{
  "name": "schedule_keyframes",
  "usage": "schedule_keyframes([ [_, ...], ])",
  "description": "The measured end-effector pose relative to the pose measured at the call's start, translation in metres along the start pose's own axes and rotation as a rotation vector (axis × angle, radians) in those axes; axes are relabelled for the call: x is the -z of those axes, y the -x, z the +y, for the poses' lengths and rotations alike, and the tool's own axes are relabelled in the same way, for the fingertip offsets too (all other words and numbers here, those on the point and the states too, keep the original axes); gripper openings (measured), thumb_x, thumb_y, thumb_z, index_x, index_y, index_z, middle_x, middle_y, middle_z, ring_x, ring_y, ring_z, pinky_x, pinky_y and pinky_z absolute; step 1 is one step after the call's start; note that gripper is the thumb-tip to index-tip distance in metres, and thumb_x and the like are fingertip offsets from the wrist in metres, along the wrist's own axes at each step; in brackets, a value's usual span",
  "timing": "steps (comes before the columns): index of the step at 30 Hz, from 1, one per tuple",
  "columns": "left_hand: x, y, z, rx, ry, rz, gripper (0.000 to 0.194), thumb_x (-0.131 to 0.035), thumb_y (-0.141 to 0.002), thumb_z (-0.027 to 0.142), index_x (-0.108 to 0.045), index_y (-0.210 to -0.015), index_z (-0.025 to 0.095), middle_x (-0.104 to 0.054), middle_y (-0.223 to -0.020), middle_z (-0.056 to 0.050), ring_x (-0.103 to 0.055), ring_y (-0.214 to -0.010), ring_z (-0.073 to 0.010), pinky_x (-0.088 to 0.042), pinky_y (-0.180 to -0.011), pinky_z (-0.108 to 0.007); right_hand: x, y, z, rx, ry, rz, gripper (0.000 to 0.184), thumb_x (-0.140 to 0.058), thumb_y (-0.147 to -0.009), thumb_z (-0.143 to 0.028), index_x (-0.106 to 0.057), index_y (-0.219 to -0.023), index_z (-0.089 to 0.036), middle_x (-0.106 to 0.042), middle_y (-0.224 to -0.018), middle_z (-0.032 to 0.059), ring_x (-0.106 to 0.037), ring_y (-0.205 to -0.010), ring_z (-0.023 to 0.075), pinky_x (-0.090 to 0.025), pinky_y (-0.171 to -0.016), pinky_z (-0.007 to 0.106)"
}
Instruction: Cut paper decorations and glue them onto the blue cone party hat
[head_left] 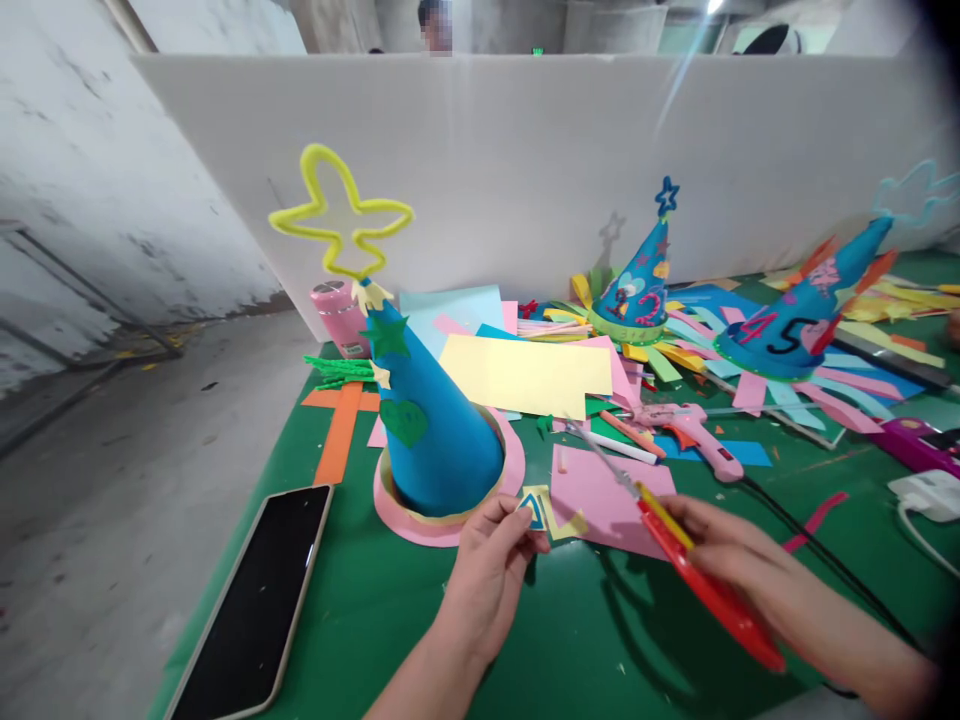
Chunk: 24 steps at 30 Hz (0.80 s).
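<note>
Between the thumb and fingers of my left hand (pixel 499 550) is a small yellow paper piece (pixel 533 508) with a blue triangle outline on it. My right hand (pixel 720 555) is closed around red and yellow-handled scissors (pixel 679 545), whose blades point up and left, apart from the paper piece. Just behind my left hand a blue paper cone hat (pixel 442 430) with a pink brim stands tilted. It carries a green star (pixel 388 338), a green heart (pixel 403 423) and a yellow pipe-cleaner shape (pixel 341 238) on its tip. Pink paper (pixel 607 490) lies beneath the scissors.
A phone (pixel 259 590) lies at the table's left edge. Behind are yellow paper (pixel 525 372), a pink glue gun (pixel 697 435) with a black cord, and two more decorated hats (pixel 636 290), (pixel 795 320) among paper strips. A white partition (pixel 510 170) closes off the back.
</note>
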<state>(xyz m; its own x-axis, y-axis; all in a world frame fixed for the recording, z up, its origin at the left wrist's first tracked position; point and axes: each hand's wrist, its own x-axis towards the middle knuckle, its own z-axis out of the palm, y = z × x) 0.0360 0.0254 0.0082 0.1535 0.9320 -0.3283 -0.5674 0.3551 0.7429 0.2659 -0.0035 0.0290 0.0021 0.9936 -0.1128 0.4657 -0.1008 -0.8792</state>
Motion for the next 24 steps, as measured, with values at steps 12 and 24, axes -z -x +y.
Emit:
schedule_keyframes([
  [12,-0.036,0.011,0.023,-0.095,0.061,0.146,0.016,-0.066,-0.068,0.020,-0.053,-0.059,0.016,-0.058,-0.068,-0.001,-0.054,-0.069,-0.0129,-0.042,-0.069,-0.025,-0.050,0.019,0.002,-0.307,-0.869,-0.513,0.043,-0.069,-0.060,-0.049,-0.057,-0.095,-0.028,-0.052,-0.083,-0.0006,-0.052,-0.073,0.0124,-0.044,-0.065,0.020],
  [24,-0.047,0.012,0.016,-0.110,0.073,0.141,0.014,-0.063,-0.071,0.020,-0.053,-0.061,0.016,-0.058,-0.068,-0.001,-0.052,-0.070,-0.0117,-0.042,-0.070,-0.024,-0.045,0.023,-0.014,-0.385,-0.886,-0.588,0.039,-0.075,-0.054,-0.041,-0.060,-0.087,-0.028,-0.051,-0.080,-0.0033,-0.050,-0.061,0.0068,-0.044,-0.066,0.019],
])
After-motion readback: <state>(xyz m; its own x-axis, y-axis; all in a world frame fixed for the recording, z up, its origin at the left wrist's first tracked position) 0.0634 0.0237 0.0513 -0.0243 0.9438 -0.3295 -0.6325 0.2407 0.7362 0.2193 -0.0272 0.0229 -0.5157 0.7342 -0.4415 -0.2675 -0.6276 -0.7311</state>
